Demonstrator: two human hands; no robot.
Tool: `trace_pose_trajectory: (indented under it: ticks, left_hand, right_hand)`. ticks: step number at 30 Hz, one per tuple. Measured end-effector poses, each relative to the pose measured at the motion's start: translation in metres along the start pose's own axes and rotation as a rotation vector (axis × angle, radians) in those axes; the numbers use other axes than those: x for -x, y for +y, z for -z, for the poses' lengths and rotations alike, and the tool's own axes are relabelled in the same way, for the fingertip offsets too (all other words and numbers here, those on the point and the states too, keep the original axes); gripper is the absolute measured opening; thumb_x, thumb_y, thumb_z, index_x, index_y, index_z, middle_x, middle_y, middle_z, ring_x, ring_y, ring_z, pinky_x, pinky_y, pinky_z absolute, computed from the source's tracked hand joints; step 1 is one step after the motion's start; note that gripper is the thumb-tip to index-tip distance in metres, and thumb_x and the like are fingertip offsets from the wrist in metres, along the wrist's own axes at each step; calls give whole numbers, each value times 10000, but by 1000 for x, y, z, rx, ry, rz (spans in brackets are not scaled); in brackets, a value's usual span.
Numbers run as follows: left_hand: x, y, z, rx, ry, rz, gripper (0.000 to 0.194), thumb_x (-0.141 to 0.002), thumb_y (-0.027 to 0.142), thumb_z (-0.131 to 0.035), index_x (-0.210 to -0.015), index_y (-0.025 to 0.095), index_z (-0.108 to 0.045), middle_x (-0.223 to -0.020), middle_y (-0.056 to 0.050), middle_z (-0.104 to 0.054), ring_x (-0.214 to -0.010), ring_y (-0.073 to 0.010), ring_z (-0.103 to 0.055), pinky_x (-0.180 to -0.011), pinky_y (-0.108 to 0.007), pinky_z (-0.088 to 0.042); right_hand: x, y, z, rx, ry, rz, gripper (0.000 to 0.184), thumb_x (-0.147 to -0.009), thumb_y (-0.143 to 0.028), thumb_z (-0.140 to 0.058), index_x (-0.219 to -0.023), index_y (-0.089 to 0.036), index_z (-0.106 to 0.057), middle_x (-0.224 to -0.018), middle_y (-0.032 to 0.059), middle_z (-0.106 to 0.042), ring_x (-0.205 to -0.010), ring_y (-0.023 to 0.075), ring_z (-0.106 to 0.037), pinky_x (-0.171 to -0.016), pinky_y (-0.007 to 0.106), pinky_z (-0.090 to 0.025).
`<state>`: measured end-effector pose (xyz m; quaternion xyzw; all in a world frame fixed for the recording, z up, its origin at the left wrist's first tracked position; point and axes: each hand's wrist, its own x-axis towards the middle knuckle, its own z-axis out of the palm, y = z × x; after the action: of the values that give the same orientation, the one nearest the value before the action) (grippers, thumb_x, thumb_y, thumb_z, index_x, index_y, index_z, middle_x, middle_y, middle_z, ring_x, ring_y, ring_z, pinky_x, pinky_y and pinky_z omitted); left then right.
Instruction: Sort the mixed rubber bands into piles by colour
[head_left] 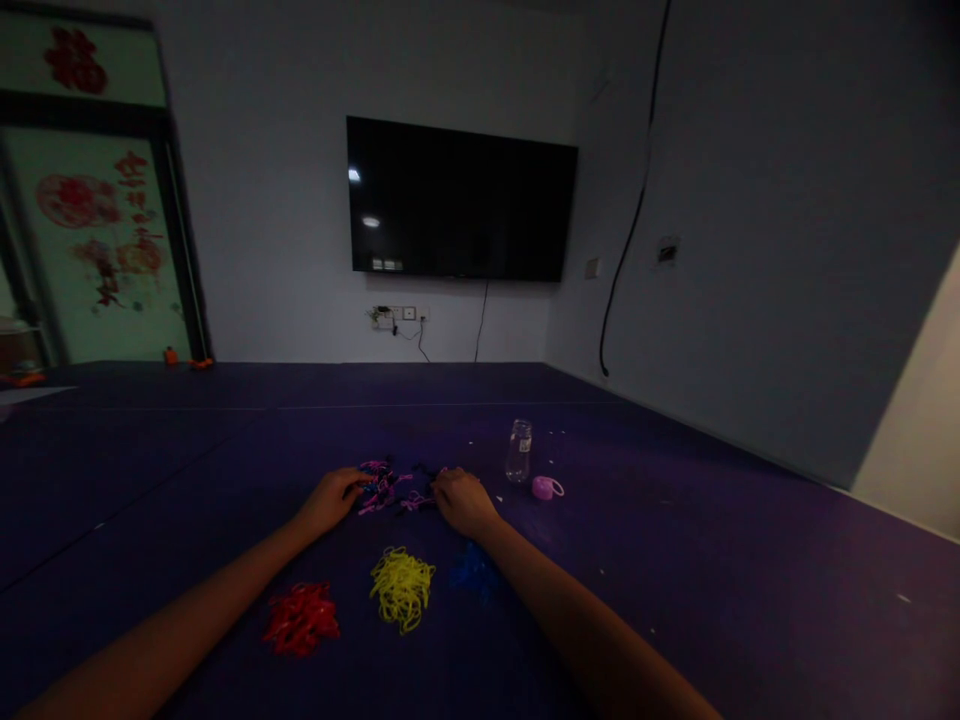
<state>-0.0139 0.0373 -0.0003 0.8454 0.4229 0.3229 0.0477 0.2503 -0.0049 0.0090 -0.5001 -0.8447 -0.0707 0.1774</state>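
A loose heap of mixed pink, blue and black rubber bands [382,487] lies on the dark purple surface between my hands. At its left edge, my left hand [335,500] has thumb and fingertips drawn together on some of the bands. My right hand [463,502] rests at the heap's right side, fingers curled down; what they grip is hidden beneath them. Closer to me are separate piles: red rubber bands [302,620], yellow rubber bands [403,588] and dim blue rubber bands [474,570] beside my right forearm.
Right of my right hand stands an open clear bottle [517,455], with a pink cap with a loop [544,488] next to it. Small white scraps dot the purple surface [675,580]. A television [461,200] hangs on the far wall; a black cable [637,210] runs down the right wall.
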Motion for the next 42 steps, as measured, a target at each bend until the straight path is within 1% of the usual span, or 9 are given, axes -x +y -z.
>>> trace_pose_trajectory:
  ticks: [10, 19, 22, 26, 30, 38, 42]
  left_hand:
    - [-1, -5, -2, -14, -13, -12, 295, -794, 95, -488, -970, 211, -695, -969, -54, -713, -936, -207, -648, -852, -337, -482]
    - [-3, -10, -6, -41, -13, -66, 303, -777, 54, -478, -940, 198, -688, -948, -56, -700, -933, -198, -637, -860, -331, -477]
    - [-3, -8, -6, -28, -17, -66, 304, -784, 55, -469, -945, 199, -683, -949, -53, -696, -938, -190, -631, -865, -327, -473]
    - [-2, -1, -1, 10, -22, -41, 308, -785, 55, -461, -942, 201, -682, -932, -54, -694, -934, -192, -629, -865, -331, -470]
    - [-1, 5, 4, 53, 7, -7, 287, -781, 77, -470, -926, 206, -682, -932, -55, -697, -918, -204, -634, -854, -341, -476]
    - [-1, 0, 8, 165, 131, 112, 233, -791, 209, -487, -920, 173, -678, -925, -77, -705, -867, -225, -654, -798, -346, -506]
    - [0, 1, 11, 232, 149, 166, 243, -790, 248, -493, -936, 175, -674, -919, -69, -711, -852, -222, -659, -790, -347, -512]
  right_hand:
    - [-1, -2, 1, 24, -16, -25, 297, -885, -173, -390, -987, -153, -668, -988, 107, -661, -931, 205, -583, -801, 284, -381]
    - [0, -1, 1, -6, -6, -21, 302, -884, -166, -392, -1016, -158, -663, -996, 96, -661, -950, 194, -581, -841, 279, -374]
    - [0, -1, 0, -5, -11, -24, 295, -883, -165, -397, -1015, -152, -661, -996, 100, -659, -950, 191, -581, -839, 276, -375]
    - [1, -1, 1, -6, -4, -25, 300, -890, -173, -396, -1034, -146, -657, -1002, 107, -658, -969, 204, -576, -843, 286, -377]
    - [2, -3, 4, -12, -6, -39, 315, -899, -179, -380, -1047, -147, -656, -996, 106, -662, -958, 206, -581, -832, 285, -382]
    - [1, -4, 4, 32, -7, -29, 296, -897, -173, -388, -988, -141, -667, -985, 114, -662, -932, 195, -589, -829, 277, -383]
    - [1, -3, 2, 21, -5, -21, 290, -895, -170, -397, -1013, -143, -660, -989, 110, -660, -942, 191, -586, -847, 280, -377]
